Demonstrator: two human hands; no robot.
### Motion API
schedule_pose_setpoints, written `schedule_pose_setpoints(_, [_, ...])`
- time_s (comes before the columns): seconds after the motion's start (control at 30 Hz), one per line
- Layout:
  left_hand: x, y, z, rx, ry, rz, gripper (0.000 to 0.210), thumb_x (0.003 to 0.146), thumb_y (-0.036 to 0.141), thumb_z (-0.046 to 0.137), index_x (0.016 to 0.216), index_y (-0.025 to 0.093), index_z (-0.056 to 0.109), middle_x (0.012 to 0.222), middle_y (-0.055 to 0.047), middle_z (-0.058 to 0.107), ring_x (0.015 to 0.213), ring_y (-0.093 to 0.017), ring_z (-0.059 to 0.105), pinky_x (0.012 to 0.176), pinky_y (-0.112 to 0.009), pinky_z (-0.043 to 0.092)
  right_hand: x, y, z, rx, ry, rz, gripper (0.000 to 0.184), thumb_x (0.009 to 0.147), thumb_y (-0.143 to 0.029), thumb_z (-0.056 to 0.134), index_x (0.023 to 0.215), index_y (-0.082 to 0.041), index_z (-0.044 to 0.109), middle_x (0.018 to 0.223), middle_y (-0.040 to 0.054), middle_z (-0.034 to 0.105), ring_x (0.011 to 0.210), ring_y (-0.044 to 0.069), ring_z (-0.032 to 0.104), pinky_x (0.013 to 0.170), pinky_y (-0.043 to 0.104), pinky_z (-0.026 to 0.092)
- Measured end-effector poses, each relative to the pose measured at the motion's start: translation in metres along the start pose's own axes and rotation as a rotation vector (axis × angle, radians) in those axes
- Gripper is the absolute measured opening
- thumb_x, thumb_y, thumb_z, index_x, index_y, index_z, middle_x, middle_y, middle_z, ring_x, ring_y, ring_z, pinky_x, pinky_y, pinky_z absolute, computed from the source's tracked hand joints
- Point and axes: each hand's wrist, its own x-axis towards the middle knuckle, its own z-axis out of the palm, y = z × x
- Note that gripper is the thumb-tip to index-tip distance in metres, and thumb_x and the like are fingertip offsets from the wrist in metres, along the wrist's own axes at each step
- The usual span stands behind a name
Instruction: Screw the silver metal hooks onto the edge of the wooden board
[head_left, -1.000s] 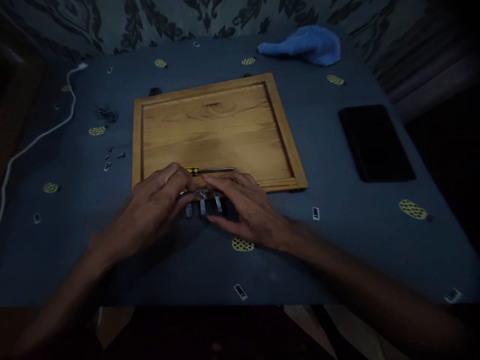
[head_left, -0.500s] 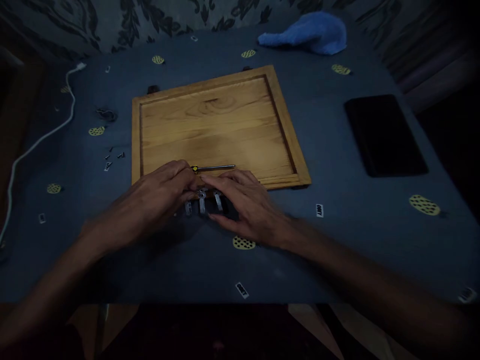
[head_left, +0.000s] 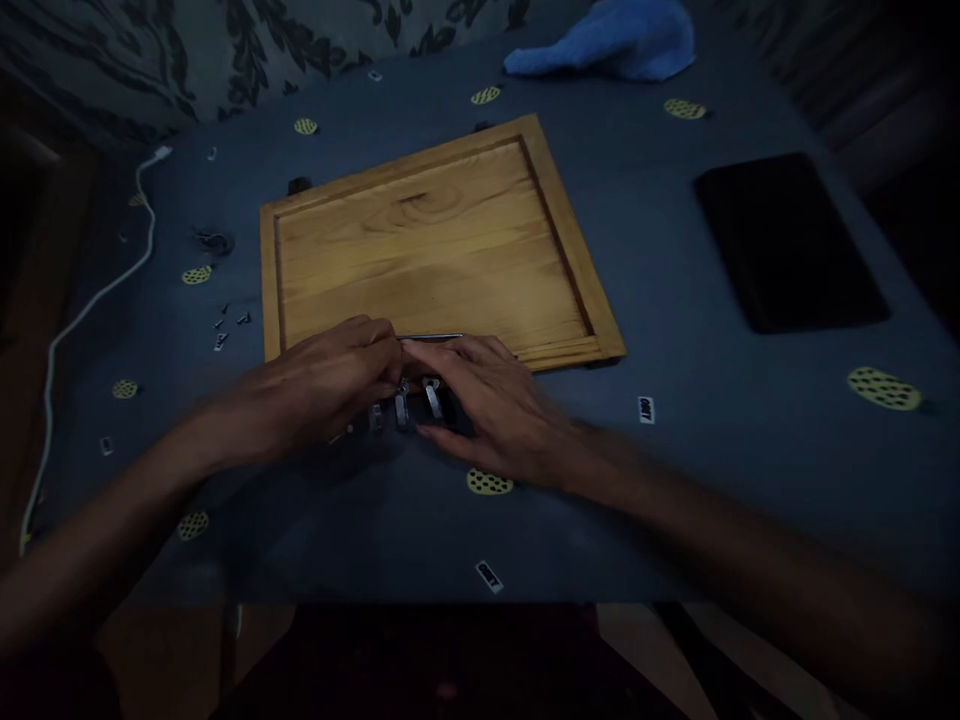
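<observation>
A wooden framed panel [head_left: 420, 250] lies on the cloth-covered table, and both hands meet at its near edge. My left hand [head_left: 337, 370] is closed, its fingertips pinched at that edge; whatever they hold is hidden. Opposite it, my right hand [head_left: 495, 410] rests at the edge with thumb and fingers apart, the index fingertip close to the left fingers. Between and below the hands, several small silvery metal fittings [head_left: 401, 408] stick out from the edge. Behind the fingers shows the thin metal shaft of a screwdriver [head_left: 435, 336] lying on the panel, its handle covered by my left hand.
Several small screws [head_left: 225, 318] lie left of the panel, below a dark tangled bit [head_left: 214, 242]. A white cable [head_left: 97, 292] runs down the left side. A blue cloth [head_left: 622, 45] sits at the back, a black flat case [head_left: 791, 245] at the right.
The view has shifted slightly. My left hand has moved a little and now covers the screwdriver's yellow-and-black handle end. My right hand stays almost in place.
</observation>
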Motion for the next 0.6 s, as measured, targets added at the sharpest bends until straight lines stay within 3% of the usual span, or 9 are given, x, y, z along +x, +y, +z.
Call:
schedule_pose_setpoints(0.2, [0.0024, -0.0012, 0.0032, 0.01, -0.024, 0.026, 0.022, 0.104, 0.027, 0.041, 0.112, 0.018, 0.059, 0.107, -0.007, 0.059, 0.096, -0.02, 0.058, 0.08, -0.033, 0.046, 0.0005, -0.0014, -0.0013, 0.043, -0.011, 0.026, 0.072, 0.099, -0.031, 0.058, 0.162, -0.016, 0.026, 0.136, 0.0152, 0.064, 0.123, 0.032, 0.058, 0.102, 0.054, 0.049])
schedule_pose_setpoints(0.37, [0.0029, -0.0019, 0.0049, 0.052, -0.01, 0.037, 0.024, 0.104, 0.025, 0.039, 0.111, 0.017, 0.061, 0.106, -0.008, 0.06, 0.094, -0.02, 0.058, 0.079, -0.034, 0.046, 0.0003, -0.0013, -0.0027, 0.048, -0.007, 0.017, 0.074, 0.1, -0.031, 0.058, 0.164, -0.02, 0.023, 0.139, 0.0148, 0.062, 0.123, 0.032, 0.058, 0.101, 0.055, 0.05])
schedule_pose_setpoints(0.6, [0.005, -0.0022, 0.0035, 0.018, -0.012, 0.02, 0.024, 0.103, 0.027, 0.042, 0.113, 0.018, 0.063, 0.108, -0.009, 0.062, 0.096, -0.021, 0.061, 0.081, -0.035, 0.049, -0.0007, 0.0002, -0.0027, 0.055, -0.007, -0.005, 0.074, 0.1, -0.03, 0.059, 0.163, -0.017, 0.025, 0.14, 0.0156, 0.062, 0.125, 0.031, 0.056, 0.102, 0.054, 0.05])
